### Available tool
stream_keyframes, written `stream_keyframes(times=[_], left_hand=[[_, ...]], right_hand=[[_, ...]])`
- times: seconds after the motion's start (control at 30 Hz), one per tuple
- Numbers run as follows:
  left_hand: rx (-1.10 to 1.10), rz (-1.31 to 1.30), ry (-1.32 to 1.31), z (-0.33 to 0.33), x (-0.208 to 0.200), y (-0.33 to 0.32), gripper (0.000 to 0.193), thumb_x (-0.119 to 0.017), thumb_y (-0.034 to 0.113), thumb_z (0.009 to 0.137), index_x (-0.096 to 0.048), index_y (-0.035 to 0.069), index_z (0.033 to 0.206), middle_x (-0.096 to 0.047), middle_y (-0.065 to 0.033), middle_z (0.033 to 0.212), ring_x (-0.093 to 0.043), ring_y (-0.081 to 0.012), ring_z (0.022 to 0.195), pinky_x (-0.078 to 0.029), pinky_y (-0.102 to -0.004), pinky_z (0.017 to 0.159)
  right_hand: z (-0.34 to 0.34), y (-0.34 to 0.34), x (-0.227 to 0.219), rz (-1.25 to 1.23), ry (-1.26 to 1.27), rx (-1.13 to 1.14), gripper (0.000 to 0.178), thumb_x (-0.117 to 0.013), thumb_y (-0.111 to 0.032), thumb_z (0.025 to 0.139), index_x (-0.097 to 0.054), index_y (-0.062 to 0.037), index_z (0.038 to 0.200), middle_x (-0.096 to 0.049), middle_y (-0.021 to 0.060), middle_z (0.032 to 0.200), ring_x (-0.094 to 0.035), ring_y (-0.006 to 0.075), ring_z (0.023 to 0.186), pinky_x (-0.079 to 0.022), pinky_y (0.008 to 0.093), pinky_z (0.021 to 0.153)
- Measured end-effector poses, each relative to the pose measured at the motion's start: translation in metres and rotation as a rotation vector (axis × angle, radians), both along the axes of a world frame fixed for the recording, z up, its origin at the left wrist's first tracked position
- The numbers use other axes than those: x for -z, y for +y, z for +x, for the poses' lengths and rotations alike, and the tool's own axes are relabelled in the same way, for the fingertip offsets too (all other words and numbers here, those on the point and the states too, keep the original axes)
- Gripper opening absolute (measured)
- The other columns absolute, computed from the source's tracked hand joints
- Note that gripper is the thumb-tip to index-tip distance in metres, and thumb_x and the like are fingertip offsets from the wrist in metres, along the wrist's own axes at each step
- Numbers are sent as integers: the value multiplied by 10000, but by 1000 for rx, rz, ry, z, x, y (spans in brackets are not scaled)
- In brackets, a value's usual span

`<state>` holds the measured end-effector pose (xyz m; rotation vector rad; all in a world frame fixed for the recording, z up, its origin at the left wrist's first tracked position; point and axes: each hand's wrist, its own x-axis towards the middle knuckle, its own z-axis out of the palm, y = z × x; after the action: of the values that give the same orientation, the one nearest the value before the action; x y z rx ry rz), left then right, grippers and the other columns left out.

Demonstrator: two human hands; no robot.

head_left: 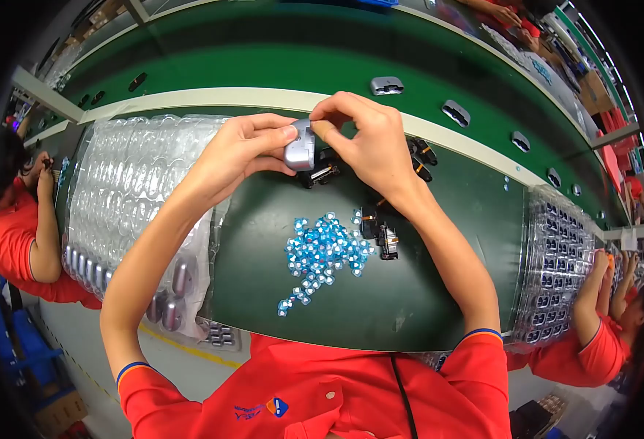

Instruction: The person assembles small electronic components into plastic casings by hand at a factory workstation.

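Above the dark green table my left hand (pixel 243 150) grips a small silver-grey plastic housing (pixel 303 154) between thumb and fingers. The thumb and forefinger of my right hand (pixel 374 143) are pinched together at the housing's upper edge; anything between them is too small or hidden to name. Behind the housing lie black modules (pixel 324 174), partly covered by my hands. Below my hands a loose heap of small blue-and-white pieces (pixel 323 249) is spread on the table. Beside it, near my right forearm, sit more black modules (pixel 388 243) with metal parts.
Clear plastic trays (pixel 135 168) are stacked at left, with grey housings (pixel 185 274) in their near end. More filled trays (pixel 552 256) stand at right. Past a pale rail (pixel 263 97), grey housings (pixel 456 113) rest on a green conveyor belt (pixel 219 62). Co-workers sit on both sides.
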<state>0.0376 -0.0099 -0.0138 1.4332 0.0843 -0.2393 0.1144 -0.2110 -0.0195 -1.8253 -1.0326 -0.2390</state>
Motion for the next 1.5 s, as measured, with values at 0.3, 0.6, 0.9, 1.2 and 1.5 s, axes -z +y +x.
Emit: stream_keyframes(times=[0.3, 0.6, 0.9, 1.2, 1.5], left_hand=[[61, 207, -85, 20, -29, -17, 417, -662, 254, 950, -607, -84, 1187, -675, -112, 1022, -672, -148, 875, -556, -284, 779], [103, 561, -564, 22, -32, -51, 369, -734, 135, 862, -661, 59, 1215, -690, -50, 910, -649, -105, 816, -545, -285, 770], [102, 503, -378, 45, -14, -46, 381, -752, 104, 829, -682, 88, 1203, -637, 24, 754, -566, -46, 715, -464, -219, 704], [143, 354, -305, 55, 4, -41, 383, -729, 175, 856, -680, 83, 1225, -644, 3, 881, -571, -79, 815, -449, -230, 750], [204, 378, -342, 46, 5, -23, 363, -678, 121, 875, -646, 31, 1225, -630, -26, 1178, -578, -133, 1087, -466, -289, 926]], right_hand=[[4, -4, 5, 97, -107, 116, 75, -649, -16, 856, -661, 0, 929, -678, 109, 773, -668, 189, 690, -527, 305, 629], [6, -28, -3, 147, 287, 169, 109, -640, -49, 890, -674, 13, 974, -723, 124, 870, -720, 198, 809, -564, 303, 730], [32, -128, 30, -434, -72, 401, 215, -668, -113, 898, -660, 6, 1078, -689, 162, 1058, -685, 248, 991, -540, 342, 858], [22, -145, 34, -11, 409, 315, 328, -683, -25, 852, -589, 8, 1164, -644, 160, 1134, -657, 299, 1017, -515, 335, 901], [-1, -168, 20, -573, 8, 431, 280, -701, -22, 832, -648, -19, 1107, -659, 129, 1087, -659, 268, 998, -523, 340, 842]])
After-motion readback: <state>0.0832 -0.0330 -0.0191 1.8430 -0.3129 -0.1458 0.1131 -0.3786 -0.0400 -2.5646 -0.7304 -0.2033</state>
